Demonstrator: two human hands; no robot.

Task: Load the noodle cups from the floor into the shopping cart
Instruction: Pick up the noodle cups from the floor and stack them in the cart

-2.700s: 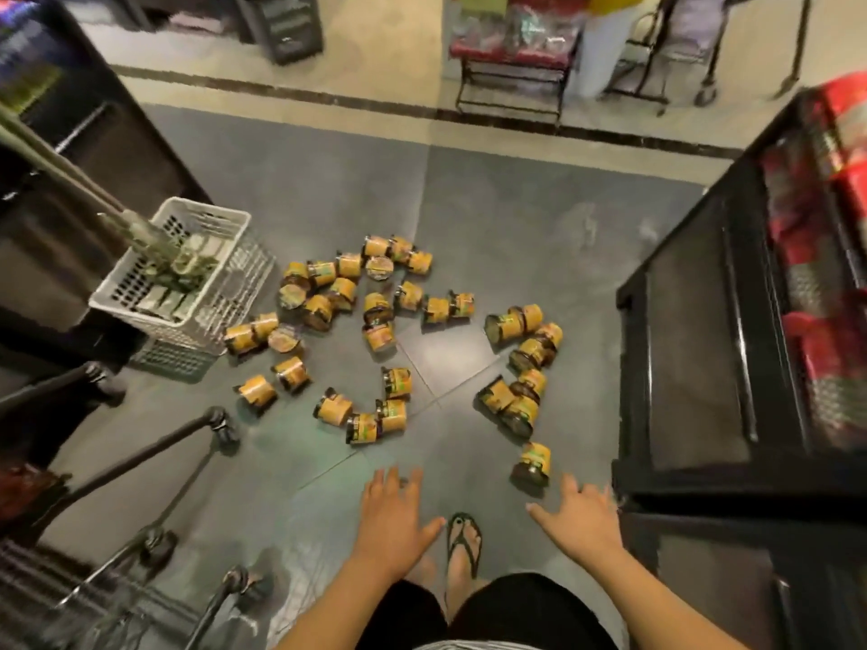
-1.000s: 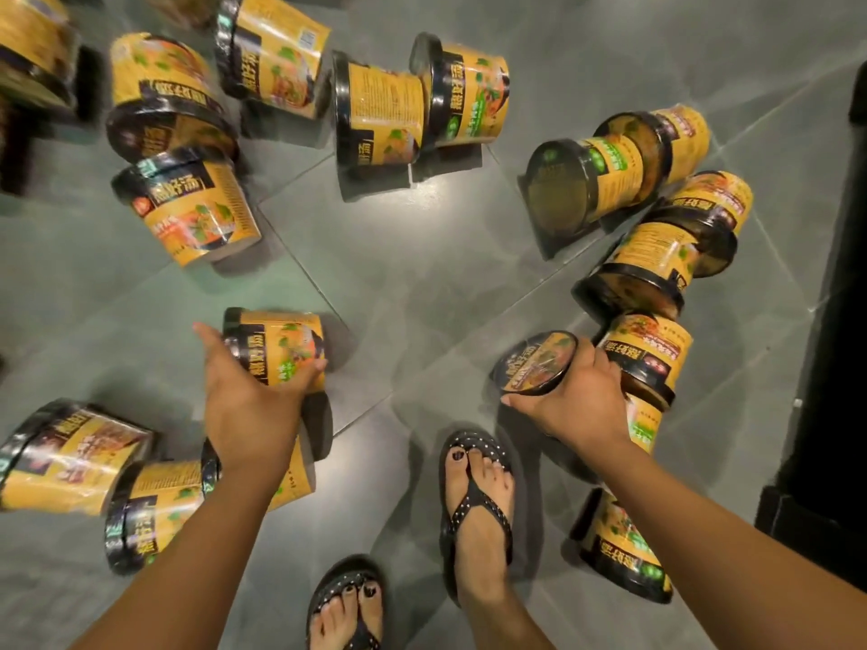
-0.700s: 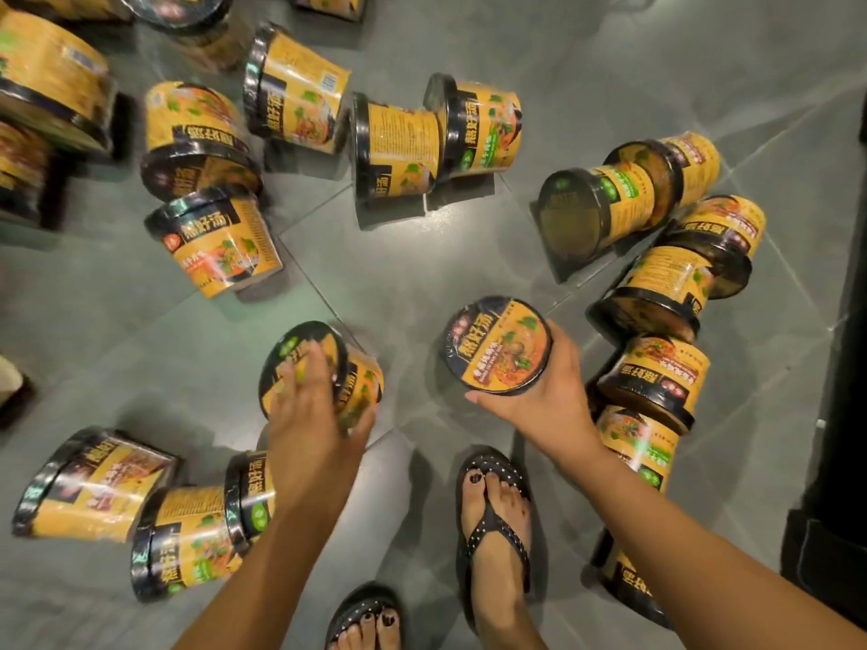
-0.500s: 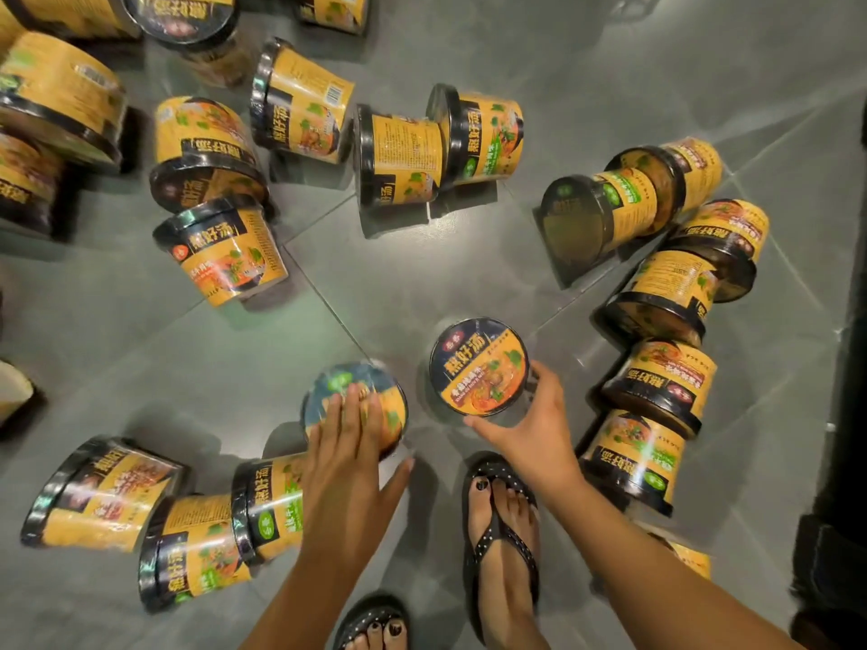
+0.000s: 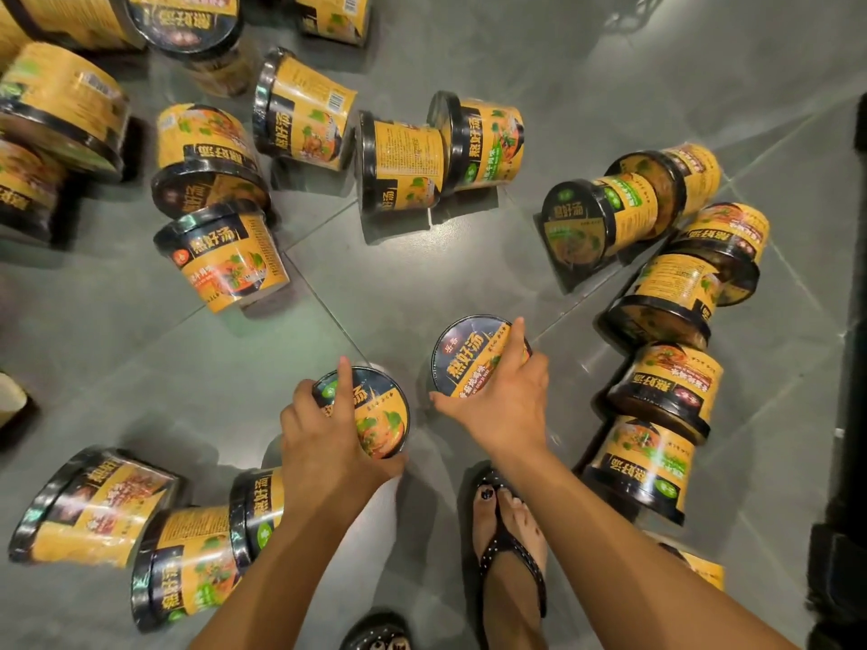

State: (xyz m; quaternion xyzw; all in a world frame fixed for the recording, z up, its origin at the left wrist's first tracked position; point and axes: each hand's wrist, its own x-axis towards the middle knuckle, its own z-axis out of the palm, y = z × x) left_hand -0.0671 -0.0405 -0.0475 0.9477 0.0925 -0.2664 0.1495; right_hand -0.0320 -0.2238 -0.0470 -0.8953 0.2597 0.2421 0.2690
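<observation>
Several yellow-and-black noodle cups lie scattered on the grey tiled floor. My left hand [image 5: 323, 443] grips one cup [image 5: 375, 419] from the side, its lid facing up at me. My right hand [image 5: 502, 396] grips a second cup [image 5: 469, 354] by its rim, lid also turned up. Both held cups sit side by side just above the floor in front of my feet. Other cups lie on their sides: a group at bottom left [image 5: 187, 555], a column at right [image 5: 661, 391], and more across the top [image 5: 399, 161]. The shopping cart is out of view.
My right foot in a black studded sandal [image 5: 511, 555] stands below my right hand, and the left sandal's toe [image 5: 375, 635] shows at the bottom edge. A black fixture [image 5: 844, 555] edges the right side. Bare floor tiles [image 5: 422, 283] lie between the cup groups.
Each hand took a cup off the floor and turned it lid-up. The two cups have come together in front of my feet, and the view has drawn closer to the floor.
</observation>
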